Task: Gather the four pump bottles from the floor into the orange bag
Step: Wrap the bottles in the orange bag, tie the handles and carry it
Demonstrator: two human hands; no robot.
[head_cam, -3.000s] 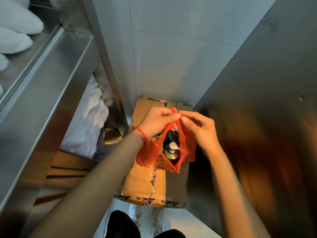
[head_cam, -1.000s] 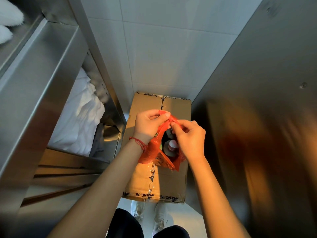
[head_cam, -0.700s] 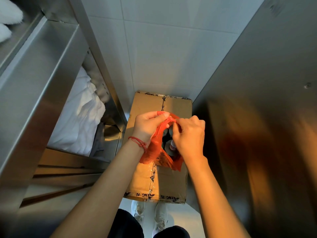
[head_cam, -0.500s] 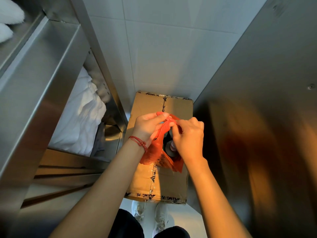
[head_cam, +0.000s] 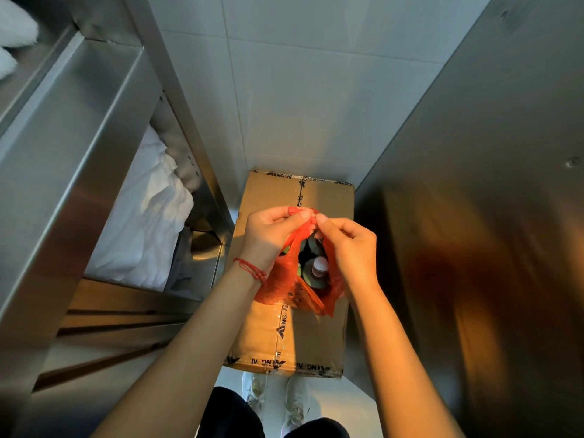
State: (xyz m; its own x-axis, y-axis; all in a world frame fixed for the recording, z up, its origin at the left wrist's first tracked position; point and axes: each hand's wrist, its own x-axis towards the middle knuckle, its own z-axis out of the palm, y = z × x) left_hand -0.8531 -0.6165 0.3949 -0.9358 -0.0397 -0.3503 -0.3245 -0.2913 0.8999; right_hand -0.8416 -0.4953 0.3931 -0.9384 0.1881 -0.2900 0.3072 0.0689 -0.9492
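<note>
The orange bag point(head_cam: 284, 287) hangs in mid-air over a taped cardboard box point(head_cam: 311, 338). My left hand point(head_cam: 270, 237) and my right hand point(head_cam: 347, 248) both pinch its handles, which meet at the top between my fingertips. Through the narrow mouth I see pump bottles point(head_cam: 316, 270) inside, one with a pinkish pump top; how many are in there I cannot tell, since the bag and my hands hide the rest.
A steel shelf unit point(head_cam: 72, 159) with white linen point(head_cam: 142, 222) stands close on the left. A steel panel point(head_cam: 474, 216) closes the right side and a white tiled wall point(head_cam: 300, 90) the back. My white shoes point(head_cam: 278, 396) stand just before the box.
My hands have stayed at the bag's handles, working them together. Since half a second ago my right hand has turned slightly and the bag's mouth shows a little wider.
</note>
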